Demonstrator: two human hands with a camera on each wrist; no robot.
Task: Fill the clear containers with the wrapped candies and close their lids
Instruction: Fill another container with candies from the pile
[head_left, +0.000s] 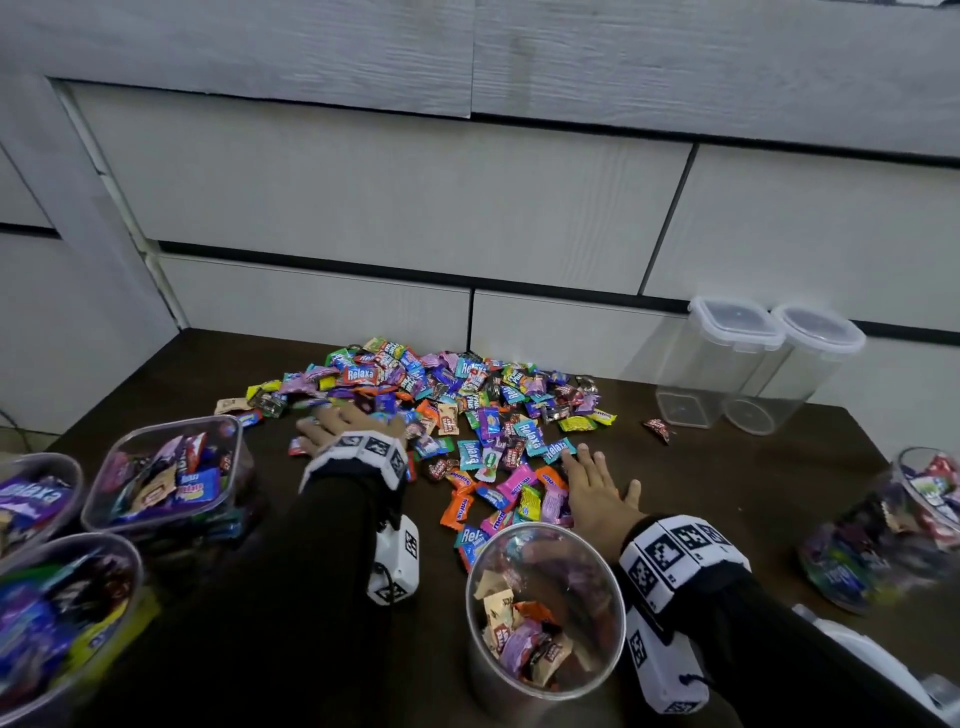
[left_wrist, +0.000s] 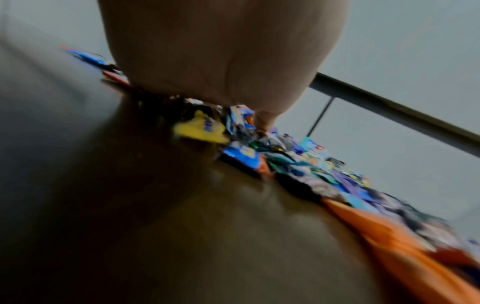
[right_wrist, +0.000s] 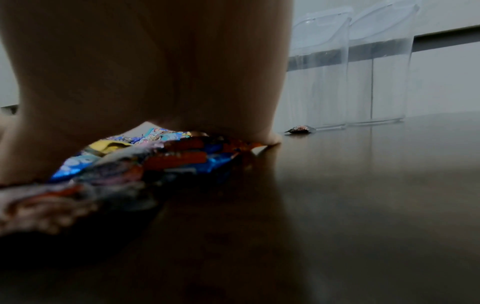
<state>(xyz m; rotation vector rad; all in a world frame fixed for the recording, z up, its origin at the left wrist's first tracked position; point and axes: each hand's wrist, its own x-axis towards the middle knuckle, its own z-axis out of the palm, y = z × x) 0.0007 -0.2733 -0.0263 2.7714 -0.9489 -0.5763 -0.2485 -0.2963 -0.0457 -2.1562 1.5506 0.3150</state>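
Observation:
A heap of wrapped candies (head_left: 447, 395) lies mid-table. My left hand (head_left: 337, 423) rests flat, fingers straight, on the heap's left edge; the left wrist view shows its palm (left_wrist: 221, 51) over the candies (left_wrist: 298, 160). My right hand (head_left: 592, 483) lies flat with spread fingers at the heap's near right side, its edge against the candies (right_wrist: 145, 156). Just in front stands an open round clear container (head_left: 545, 608), partly filled. Two empty lidded containers, one square (head_left: 722, 358) and one round (head_left: 800, 369), stand at the back right.
At the left stand a filled square tub (head_left: 166, 473) and two round tubs (head_left: 36, 493) (head_left: 62, 613). A filled round jar (head_left: 893, 525) sits at the right edge. One stray candy (head_left: 657, 428) lies near the empty containers. A white object (head_left: 857, 649) shows at the bottom right.

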